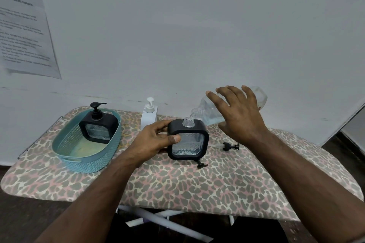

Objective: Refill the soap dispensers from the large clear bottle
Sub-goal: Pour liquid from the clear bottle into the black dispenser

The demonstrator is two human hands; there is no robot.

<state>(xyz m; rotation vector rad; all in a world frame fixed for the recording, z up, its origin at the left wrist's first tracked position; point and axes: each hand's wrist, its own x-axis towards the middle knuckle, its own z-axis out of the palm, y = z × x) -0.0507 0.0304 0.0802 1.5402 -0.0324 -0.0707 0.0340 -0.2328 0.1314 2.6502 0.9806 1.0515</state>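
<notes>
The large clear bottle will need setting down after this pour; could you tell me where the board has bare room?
Free: the near strip in front of the black dispenser, and the right end beyond the loose pump. Crowded: the left end, filled by the teal basket, and the middle around the white dispenser.

Tilted clear bottle (209, 110) over uncapped dispenser (188, 140)
</notes>
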